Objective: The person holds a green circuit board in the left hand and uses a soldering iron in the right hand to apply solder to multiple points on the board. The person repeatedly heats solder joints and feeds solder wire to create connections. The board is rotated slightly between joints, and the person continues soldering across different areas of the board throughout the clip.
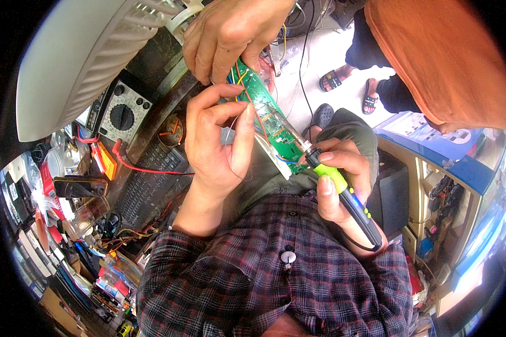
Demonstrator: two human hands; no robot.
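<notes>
Multimeter point(123, 114) left of circuit board point(272, 122); keyboard point(143, 192) between phone point(80, 187) and board.

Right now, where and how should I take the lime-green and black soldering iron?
Probably take the soldering iron by its thick plastic handle from the lower right: it slants that way, while the slim metal shaft, possibly hot, points up-left over the green circuit board.

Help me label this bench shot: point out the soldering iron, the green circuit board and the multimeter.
Soldering iron point(333, 175): head view, on its yellow-green grip.
Green circuit board point(278, 135): head view, on its face, below its middle.
Multimeter point(122, 117): head view, on its round black dial.
</notes>
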